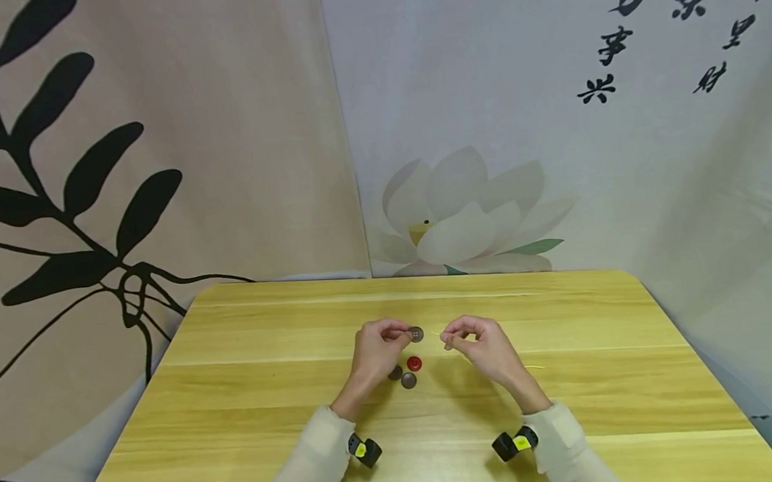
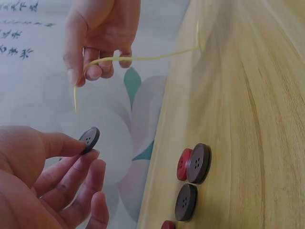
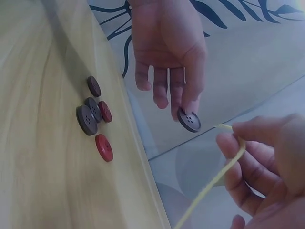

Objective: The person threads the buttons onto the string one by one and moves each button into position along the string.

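Between thumb and fingers my left hand (image 1: 380,352) pinches a dark four-hole button (image 2: 89,139) by its edge, raised above the table. To its right, my right hand (image 1: 485,346) pinches a yellow string (image 3: 209,187) near one end, and a short tip sticks out toward the button. In the right wrist view the tip and the button (image 3: 189,120) stand apart, with a small gap. The rest of the string (image 2: 143,58) trails from the right hand toward the table. Below the left hand lie more buttons, among them a red button (image 1: 414,364) and a dark button (image 1: 408,380).
The buttons rest on a light wooden table (image 1: 285,319). In the right wrist view a second red button (image 3: 105,111) lies beside several dark ones (image 3: 87,120). A printed cloth (image 1: 256,131) hangs behind the table's far edge.
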`<action>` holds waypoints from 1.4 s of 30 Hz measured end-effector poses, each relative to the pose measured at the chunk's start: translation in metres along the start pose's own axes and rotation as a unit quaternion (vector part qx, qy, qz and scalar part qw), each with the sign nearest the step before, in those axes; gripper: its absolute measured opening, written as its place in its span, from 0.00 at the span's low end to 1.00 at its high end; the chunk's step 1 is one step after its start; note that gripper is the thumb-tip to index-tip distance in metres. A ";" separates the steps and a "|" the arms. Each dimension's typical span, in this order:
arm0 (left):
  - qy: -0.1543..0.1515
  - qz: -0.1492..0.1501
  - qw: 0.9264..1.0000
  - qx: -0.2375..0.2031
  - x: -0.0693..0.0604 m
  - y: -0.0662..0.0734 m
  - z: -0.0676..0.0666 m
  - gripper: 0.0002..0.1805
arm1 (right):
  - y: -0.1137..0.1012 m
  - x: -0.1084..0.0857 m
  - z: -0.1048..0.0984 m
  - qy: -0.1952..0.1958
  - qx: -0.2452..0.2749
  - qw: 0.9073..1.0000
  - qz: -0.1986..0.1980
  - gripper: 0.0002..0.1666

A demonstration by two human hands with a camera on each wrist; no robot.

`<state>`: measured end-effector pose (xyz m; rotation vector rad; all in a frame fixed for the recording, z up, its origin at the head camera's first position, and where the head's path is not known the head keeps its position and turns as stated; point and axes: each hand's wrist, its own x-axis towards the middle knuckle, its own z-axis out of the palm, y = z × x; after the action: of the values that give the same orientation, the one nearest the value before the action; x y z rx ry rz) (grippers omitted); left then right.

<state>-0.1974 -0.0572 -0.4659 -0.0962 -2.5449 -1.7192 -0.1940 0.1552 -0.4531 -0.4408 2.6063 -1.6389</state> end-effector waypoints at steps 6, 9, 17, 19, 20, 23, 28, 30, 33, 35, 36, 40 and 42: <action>-0.004 0.002 1.000 0.002 -0.001 0.001 0.001 0.04 | 0.000 0.002 0.004 -0.010 -0.002 1.000 -0.004 0.03; -0.006 0.004 1.000 0.000 -0.001 0.001 0.002 0.04 | 0.001 0.004 0.005 -0.015 0.000 1.000 -0.006 0.04; -0.006 0.004 1.000 0.001 -0.001 0.003 0.003 0.03 | 0.002 0.004 0.007 -0.021 0.000 1.000 -0.003 0.03; -0.005 0.005 1.000 0.001 -0.001 0.004 0.003 0.03 | 0.002 0.005 0.007 -0.021 -0.001 1.000 -0.002 0.02; -0.005 0.004 1.000 0.002 -0.001 0.004 0.003 0.03 | 0.002 0.005 0.007 -0.020 -0.003 1.000 -0.002 0.02; -0.004 0.004 1.000 0.002 -0.001 0.005 0.003 0.03 | 0.001 0.005 0.007 -0.021 -0.006 1.000 -0.001 0.02; -0.003 0.001 1.000 -0.001 0.000 0.004 0.003 0.03 | 0.000 0.005 0.008 -0.026 -0.004 1.000 0.002 0.04; -0.003 -0.001 1.000 -0.001 0.000 0.004 0.003 0.03 | 0.000 0.006 0.008 -0.028 -0.004 1.000 0.003 0.03; -0.003 -0.002 1.000 -0.002 0.000 0.004 0.003 0.03 | 0.000 0.006 0.009 -0.028 -0.009 1.000 0.003 0.03; -0.002 0.001 1.000 0.001 0.000 0.004 0.003 0.03 | 0.000 0.006 0.010 -0.027 -0.011 1.000 0.003 0.03; -0.001 0.002 1.000 0.002 0.000 0.004 0.003 0.03 | 0.000 0.006 0.011 -0.027 -0.012 1.000 0.003 0.03; 0.001 0.008 1.000 0.006 0.000 0.004 0.003 0.03 | 0.000 0.008 0.012 -0.029 -0.013 1.000 -0.001 0.04; 0.002 0.009 1.000 0.007 -0.001 0.004 0.003 0.03 | 0.000 0.008 0.013 -0.029 -0.013 0.999 -0.001 0.03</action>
<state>-0.1963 -0.0530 -0.4637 -0.1139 -2.5451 -1.6947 -0.1997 0.1412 -0.4576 -0.4839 2.5898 -1.5691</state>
